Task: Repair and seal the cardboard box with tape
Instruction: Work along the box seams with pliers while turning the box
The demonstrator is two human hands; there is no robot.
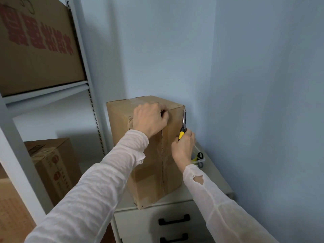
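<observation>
Head view: a tall cardboard box (149,172) stands upright on top of a pale drawer cabinet (213,186), close to the corner of blue walls. The left hand (149,118) lies on the box's upper front face at the top of the centre seam. Its fingers are curled tight there, but whether they pinch anything cannot be told. The right hand (183,149) grips yellow-handled pliers (183,124), whose tips point up along the box's right front edge. A clear plastic tray (202,161) sits just behind that hand. To the left, a metal shelf rack (93,109) holds other cartons.
</observation>
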